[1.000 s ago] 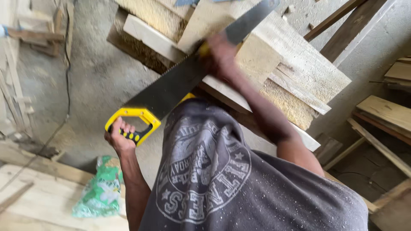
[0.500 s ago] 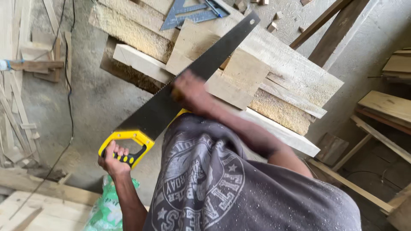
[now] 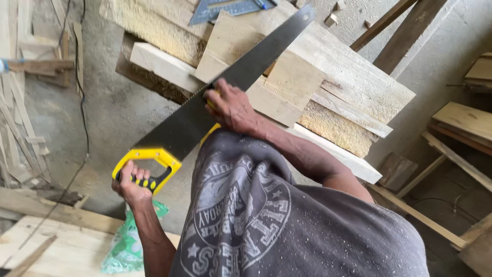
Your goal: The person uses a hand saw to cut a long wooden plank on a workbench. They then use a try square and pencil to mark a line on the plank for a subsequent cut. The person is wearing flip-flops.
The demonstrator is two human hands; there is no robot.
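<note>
Sawdust speckles the grey printed shirt (image 3: 266,215) in the head view. The left hand (image 3: 132,183) is clenched around the yellow-and-black grip of a handsaw (image 3: 205,110), whose dark blade slants up across a stack of pale boards (image 3: 328,77). The right hand (image 3: 230,105) presses on the blade (fingers curled over something yellow, unclear what). A green bag (image 3: 128,246) lies below.

Crumpled green plastic bag (image 3: 128,246), floor, beside wooden board (image 3: 61,251)
</note>
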